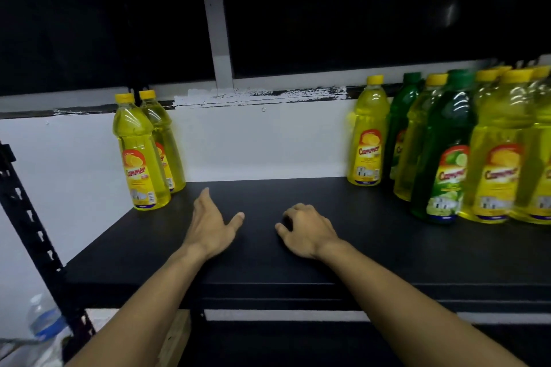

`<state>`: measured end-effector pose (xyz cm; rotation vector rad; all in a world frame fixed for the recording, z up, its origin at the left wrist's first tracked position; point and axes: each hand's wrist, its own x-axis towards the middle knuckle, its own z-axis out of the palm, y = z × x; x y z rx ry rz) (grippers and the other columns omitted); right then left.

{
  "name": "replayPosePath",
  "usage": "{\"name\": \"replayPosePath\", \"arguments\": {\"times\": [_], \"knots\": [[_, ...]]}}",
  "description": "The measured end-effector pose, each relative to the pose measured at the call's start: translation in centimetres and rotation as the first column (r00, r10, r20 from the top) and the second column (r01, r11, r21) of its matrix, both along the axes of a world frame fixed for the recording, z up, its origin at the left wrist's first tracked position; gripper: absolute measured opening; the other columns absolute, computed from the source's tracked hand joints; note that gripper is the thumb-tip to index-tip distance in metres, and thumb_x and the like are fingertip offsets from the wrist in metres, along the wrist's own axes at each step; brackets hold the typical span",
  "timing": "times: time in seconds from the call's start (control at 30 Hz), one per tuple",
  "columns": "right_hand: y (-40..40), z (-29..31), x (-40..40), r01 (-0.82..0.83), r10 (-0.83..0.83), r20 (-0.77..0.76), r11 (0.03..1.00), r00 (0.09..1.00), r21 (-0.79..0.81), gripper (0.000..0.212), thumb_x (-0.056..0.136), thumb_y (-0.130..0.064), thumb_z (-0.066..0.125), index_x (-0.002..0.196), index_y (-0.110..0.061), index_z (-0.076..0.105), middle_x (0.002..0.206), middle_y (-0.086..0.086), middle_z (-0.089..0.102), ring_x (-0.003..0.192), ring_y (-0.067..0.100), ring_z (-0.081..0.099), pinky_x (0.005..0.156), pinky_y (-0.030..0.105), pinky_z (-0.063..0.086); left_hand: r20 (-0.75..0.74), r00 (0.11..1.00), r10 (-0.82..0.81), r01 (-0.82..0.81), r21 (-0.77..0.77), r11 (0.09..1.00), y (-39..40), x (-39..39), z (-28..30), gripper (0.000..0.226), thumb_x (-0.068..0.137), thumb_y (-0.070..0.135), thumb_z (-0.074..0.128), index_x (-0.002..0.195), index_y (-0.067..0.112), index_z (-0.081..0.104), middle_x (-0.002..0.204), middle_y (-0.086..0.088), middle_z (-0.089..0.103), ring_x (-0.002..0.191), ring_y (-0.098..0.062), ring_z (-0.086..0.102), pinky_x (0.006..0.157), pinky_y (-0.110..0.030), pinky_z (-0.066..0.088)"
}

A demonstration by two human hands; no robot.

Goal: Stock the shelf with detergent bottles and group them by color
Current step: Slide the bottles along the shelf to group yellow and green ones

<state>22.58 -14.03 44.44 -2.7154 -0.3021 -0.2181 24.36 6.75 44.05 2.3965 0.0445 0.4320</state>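
Two yellow detergent bottles (140, 155) stand together at the back left of the black shelf (268, 262). On the right stands a mixed cluster: a yellow bottle (368, 134) at its left end, a green bottle (444, 155) at the front, another green bottle (404, 110) behind, and several yellow bottles (501, 152) beside them. My left hand (210, 225) hovers over the shelf's middle with straight fingers, holding nothing. My right hand (307, 229) is beside it with loosely curled fingers, also holding nothing. Both hands are apart from every bottle.
A black perforated upright (32, 232) frames the shelf's left side. A clear water bottle (44, 319) stands low at the left, below shelf level. A white wall (253, 140) backs the shelf, with a dark window and white mullion (216, 18) above.
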Motion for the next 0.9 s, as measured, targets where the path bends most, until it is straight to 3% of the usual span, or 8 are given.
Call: {"name": "replayPosePath", "arguments": {"times": [0.2, 0.37, 0.53, 0.73, 0.9], "knots": [[-5.8, 0.2, -2.6, 0.032, -0.031, 0.013, 0.999, 0.999, -0.031, 0.037, 0.095, -0.045, 0.049, 0.120, -0.020, 0.060, 0.127, -0.002, 0.053, 0.122, 0.018, 0.045, 0.096, 0.036, 0.042, -0.139, 0.958, -0.250, 0.265, 0.099, 0.959, -8.6, -1.2, 0.2, 0.097, 0.092, 0.054, 0.055, 0.154, 0.018, -0.010, 0.163, -0.005, -0.002, 0.149, -0.025, 0.014, 0.118, -0.039, 0.023], [-10.3, 1.0, -3.0, 0.098, -0.094, 0.057, 0.993, 0.994, -0.070, 0.035, 0.095, -0.043, 0.050, 0.122, -0.022, 0.060, 0.127, -0.003, 0.053, 0.123, 0.017, 0.045, 0.094, 0.036, 0.041, -0.233, 0.936, -0.265, 0.336, 0.361, 0.870, -10.6, -0.6, 0.2, 0.074, 0.099, 0.058, 0.033, 0.157, 0.020, 0.009, 0.164, 0.000, 0.007, 0.150, -0.020, 0.006, 0.122, -0.039, 0.006], [-12.2, 1.9, -0.3, 0.250, -0.249, 0.116, 0.968, 0.961, 0.005, 0.042, 0.095, -0.040, 0.051, 0.130, -0.017, 0.054, 0.136, 0.002, 0.045, 0.124, 0.023, 0.046, 0.098, 0.039, 0.043, -0.279, 0.928, -0.248, 0.354, 0.446, 0.822, -10.4, -0.1, -0.2, 0.068, 0.099, 0.060, 0.022, 0.156, 0.021, 0.019, 0.164, 0.000, 0.009, 0.150, -0.015, 0.004, 0.122, -0.038, 0.002], [-12.1, 4.3, 5.4, 0.485, -0.519, 0.229, 0.853, 0.823, 0.193, 0.061, 0.091, -0.031, 0.059, 0.139, -0.005, 0.031, 0.134, 0.015, 0.040, 0.123, 0.032, 0.043, 0.094, 0.043, 0.045, -0.267, 0.931, -0.248, 0.347, 0.443, 0.827, -10.4, 0.1, -0.3, 0.068, 0.099, 0.060, 0.023, 0.156, 0.023, 0.019, 0.164, 0.002, 0.010, 0.150, -0.014, 0.003, 0.122, -0.038, 0.002], [-12.4, 5.1, 9.5, 0.563, -0.665, 0.238, 0.735, 0.708, 0.377, 0.083, 0.087, -0.039, 0.067, 0.144, -0.001, 0.019, 0.137, 0.018, 0.039, 0.128, 0.034, 0.040, 0.093, 0.043, 0.045, -0.264, 0.933, -0.246, 0.343, 0.438, 0.831, -10.5, 0.2, -0.4, 0.069, 0.099, 0.061, 0.023, 0.156, 0.024, 0.018, 0.164, 0.004, 0.009, 0.150, -0.013, 0.002, 0.122, -0.037, 0.002]]}}
